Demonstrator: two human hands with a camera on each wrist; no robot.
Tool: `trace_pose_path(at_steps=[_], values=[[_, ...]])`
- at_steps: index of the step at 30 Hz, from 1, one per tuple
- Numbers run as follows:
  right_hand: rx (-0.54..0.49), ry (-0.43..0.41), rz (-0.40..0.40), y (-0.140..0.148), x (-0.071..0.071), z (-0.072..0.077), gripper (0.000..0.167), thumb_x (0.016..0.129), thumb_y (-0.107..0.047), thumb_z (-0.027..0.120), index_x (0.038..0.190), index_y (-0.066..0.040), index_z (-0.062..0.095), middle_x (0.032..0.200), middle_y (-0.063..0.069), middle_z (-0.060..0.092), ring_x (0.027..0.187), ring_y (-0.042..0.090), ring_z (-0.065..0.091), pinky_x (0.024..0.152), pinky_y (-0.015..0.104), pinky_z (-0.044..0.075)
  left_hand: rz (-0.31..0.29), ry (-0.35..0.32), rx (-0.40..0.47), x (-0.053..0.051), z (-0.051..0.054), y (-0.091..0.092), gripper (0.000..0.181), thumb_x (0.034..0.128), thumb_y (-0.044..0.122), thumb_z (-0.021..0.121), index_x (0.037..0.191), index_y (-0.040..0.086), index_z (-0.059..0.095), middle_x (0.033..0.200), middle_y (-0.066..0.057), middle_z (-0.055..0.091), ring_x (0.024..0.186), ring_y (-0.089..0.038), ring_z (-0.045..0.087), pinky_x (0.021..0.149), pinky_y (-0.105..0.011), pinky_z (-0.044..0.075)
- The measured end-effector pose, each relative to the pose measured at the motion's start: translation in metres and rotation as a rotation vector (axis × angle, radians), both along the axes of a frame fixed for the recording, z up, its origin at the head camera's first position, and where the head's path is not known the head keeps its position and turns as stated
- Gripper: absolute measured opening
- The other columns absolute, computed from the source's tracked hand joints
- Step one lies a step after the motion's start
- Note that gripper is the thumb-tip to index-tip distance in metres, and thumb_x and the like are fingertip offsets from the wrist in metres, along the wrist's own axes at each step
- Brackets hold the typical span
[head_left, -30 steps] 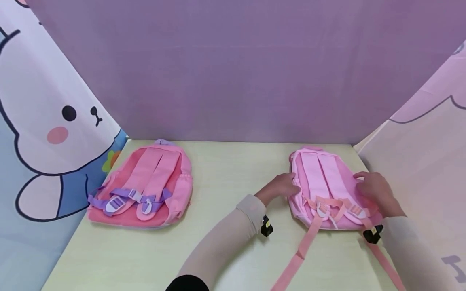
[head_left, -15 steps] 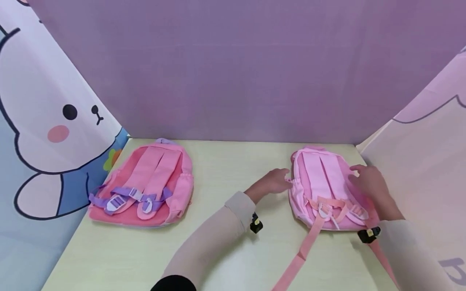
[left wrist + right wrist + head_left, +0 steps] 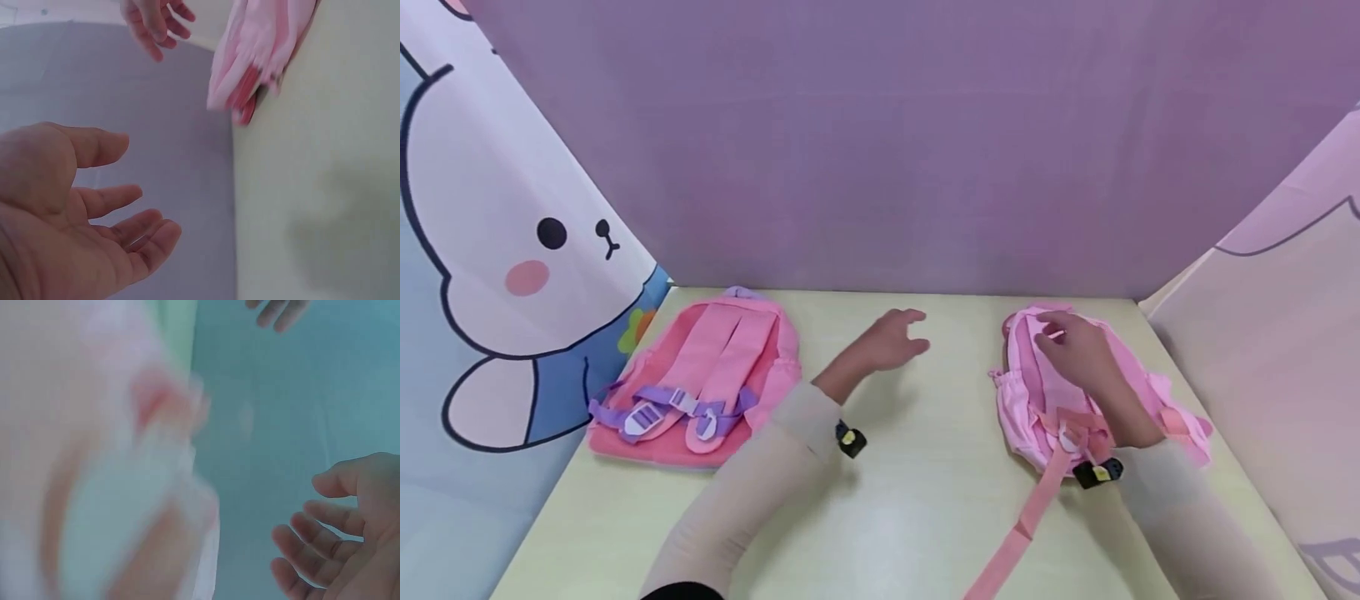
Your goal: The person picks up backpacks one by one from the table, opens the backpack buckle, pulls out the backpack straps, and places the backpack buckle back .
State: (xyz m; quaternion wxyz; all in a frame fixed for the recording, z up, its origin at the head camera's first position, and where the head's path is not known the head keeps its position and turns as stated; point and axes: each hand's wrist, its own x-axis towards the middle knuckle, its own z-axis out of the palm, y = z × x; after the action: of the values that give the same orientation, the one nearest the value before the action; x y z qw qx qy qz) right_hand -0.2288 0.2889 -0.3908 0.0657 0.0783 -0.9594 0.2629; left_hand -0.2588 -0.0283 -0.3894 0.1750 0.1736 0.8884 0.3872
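Note:
Two small backpacks lie on the table with their strap sides up. The right one, a light pink backpack, has salmon webbing that trails toward the front edge. My right hand is over it, fingers loosely bent and holding nothing; whether it touches the fabric I cannot tell. In the right wrist view the bag is blurred beside the hand. My left hand hovers between the two bags, thumb and fingers apart, with nothing in it. The darker pink backpack with purple straps is partly hidden behind my left forearm.
A pale table bears both bags. Behind it rises a purple backdrop. A rabbit-printed panel stands at the left, and a light printed panel stands at the right.
My left hand has drawn away from the light pink backpack toward the left. The right hand has moved left across that bag, and the bag's right shoulder strap now lies spread out to the right.

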Motion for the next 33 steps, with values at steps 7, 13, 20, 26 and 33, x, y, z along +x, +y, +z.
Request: trace_pose_path(at_steps=[7,13,20,26,33], values=[[-0.098,-0.04,0.077,-0.06,-0.012,0.007,0.042,0.101,-0.018,0.058,0.14,-0.001,0.057,0.115,0.02,0.071,0.103,0.037,0.07,0.079,0.045,0.059,0.061,0.052,-0.017,-0.007,0.014,-0.065,0.057,0.1026,0.026,0.058,0.154,0.009,0.041,0.158,-0.018,0.039,0.143,-0.039,0.046,0.113,-0.05,0.044],[-0.128,-0.045,0.147,-0.112,-0.02,0.0,0.042,0.099,-0.02,0.06,0.137,-0.005,0.06,0.109,0.013,0.074,0.098,0.031,0.074,0.075,0.038,0.059,0.128,0.076,-0.044,-0.005,0.027,-0.116,0.057,0.1039,0.024,0.056,0.155,0.007,0.039,0.161,-0.018,0.037,0.145,-0.041,0.042,0.113,-0.055,0.043],[-0.162,-0.083,0.237,-0.173,-0.024,-0.019,0.039,0.098,-0.022,0.062,0.133,-0.005,0.063,0.102,0.009,0.075,0.094,0.025,0.073,0.078,0.038,0.058,0.271,0.042,-0.152,0.004,0.033,-0.183,0.061,0.1046,0.029,0.054,0.159,0.014,0.032,0.16,-0.019,0.036,0.145,-0.043,0.039,0.109,-0.057,0.046],[-0.194,-0.195,0.256,-0.215,-0.021,-0.036,0.043,0.099,-0.026,0.062,0.136,-0.005,0.061,0.102,0.006,0.074,0.079,0.016,0.067,0.072,0.031,0.053,0.351,0.056,-0.218,0.01,0.025,-0.238,0.066,0.1056,0.033,0.05,0.161,0.008,0.024,0.16,-0.027,0.033,0.144,-0.053,0.036,0.107,-0.063,0.045],[-0.235,-0.305,0.299,-0.257,-0.011,-0.049,0.051,0.1,-0.033,0.062,0.141,-0.004,0.056,0.102,0.005,0.072,0.075,0.013,0.064,0.066,0.028,0.052,0.455,-0.051,-0.224,0.014,0.006,-0.297,0.069,0.1063,0.031,0.045,0.161,0.001,0.015,0.159,-0.035,0.024,0.143,-0.059,0.029,0.108,-0.07,0.039]])
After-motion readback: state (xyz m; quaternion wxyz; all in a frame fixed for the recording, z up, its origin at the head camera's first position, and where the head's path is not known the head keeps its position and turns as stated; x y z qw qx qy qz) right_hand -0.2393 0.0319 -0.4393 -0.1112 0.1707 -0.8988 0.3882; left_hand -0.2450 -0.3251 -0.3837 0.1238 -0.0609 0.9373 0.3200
